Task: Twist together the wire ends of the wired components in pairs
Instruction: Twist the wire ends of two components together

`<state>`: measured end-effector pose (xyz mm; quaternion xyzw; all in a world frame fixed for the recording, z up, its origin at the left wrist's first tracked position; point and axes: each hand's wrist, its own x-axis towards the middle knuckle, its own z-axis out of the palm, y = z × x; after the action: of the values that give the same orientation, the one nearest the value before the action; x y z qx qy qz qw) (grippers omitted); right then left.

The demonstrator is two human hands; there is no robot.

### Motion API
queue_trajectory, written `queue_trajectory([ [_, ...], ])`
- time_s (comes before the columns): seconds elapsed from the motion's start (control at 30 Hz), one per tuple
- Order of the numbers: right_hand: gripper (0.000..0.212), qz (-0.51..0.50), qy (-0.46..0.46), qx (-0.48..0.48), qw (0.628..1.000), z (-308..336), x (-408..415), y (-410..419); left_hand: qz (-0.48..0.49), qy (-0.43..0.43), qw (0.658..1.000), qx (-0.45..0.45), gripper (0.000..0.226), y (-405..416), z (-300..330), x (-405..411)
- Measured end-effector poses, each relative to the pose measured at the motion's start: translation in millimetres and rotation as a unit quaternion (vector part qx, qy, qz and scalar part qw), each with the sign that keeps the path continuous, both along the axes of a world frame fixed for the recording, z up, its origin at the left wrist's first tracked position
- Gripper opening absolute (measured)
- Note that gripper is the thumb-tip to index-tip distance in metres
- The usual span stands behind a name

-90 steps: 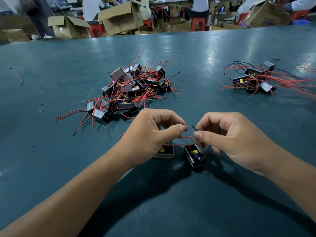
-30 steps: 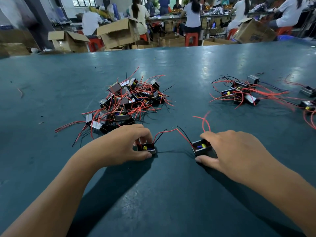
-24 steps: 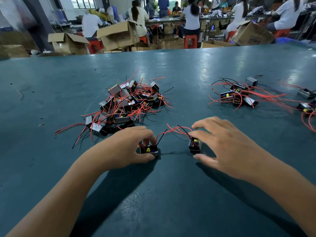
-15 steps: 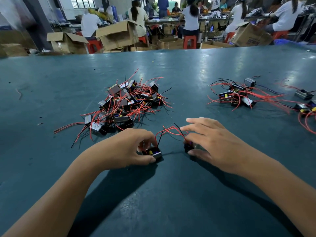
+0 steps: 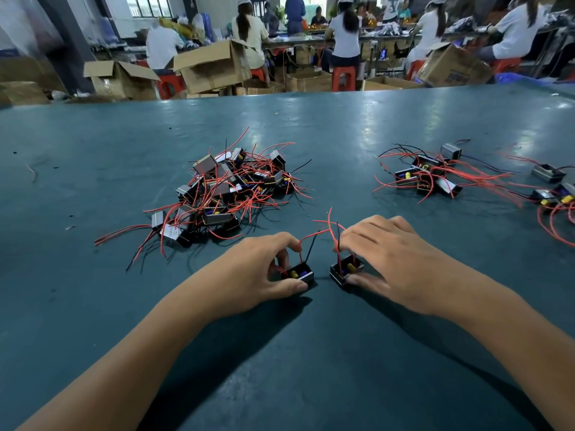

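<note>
Glossy smooth table [image 5: 311, 126], cardboard boxes [image 5: 214, 70]

table [image 5: 93, 306]: teal | wires [image 5: 320, 233]: red (some black) | stools [image 5: 343, 77]: red

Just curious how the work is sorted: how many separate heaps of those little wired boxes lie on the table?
2: a big heap left of centre and a smaller heap to the right. A few loose boxes lie at the right edge; more may be out of view.

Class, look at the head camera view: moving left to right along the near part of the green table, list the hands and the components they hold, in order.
Left hand → left component → right component → right hand.
</note>
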<state>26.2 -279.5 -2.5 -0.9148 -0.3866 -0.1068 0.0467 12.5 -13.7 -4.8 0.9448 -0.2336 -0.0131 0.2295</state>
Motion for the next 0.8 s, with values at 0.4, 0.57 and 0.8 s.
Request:
queue_trajectory([
  [0.4, 0.039, -0.037, 0.026, 0.031, 0.999, -2.8, -6.7, 15.3, 0.023, -0.056, 0.996, -0.062, 0.035, -15.7, -4.5, -2.8],
  [0.57, 0.036, -0.067, 0.032, 0.064, 0.995, 1.7, -10.0, 17.2, 0.045, -0.019, 0.992, -0.113, 0.035, -15.2, -4.4, -5.0],
  [0.8, 0.039, -0.169, 0.032, 0.038, 0.984, -1.9, -15.4, 30.8, 0.051, -0.022, 0.993, -0.104, 0.033, -23.4, -7.0, -7.3],
])
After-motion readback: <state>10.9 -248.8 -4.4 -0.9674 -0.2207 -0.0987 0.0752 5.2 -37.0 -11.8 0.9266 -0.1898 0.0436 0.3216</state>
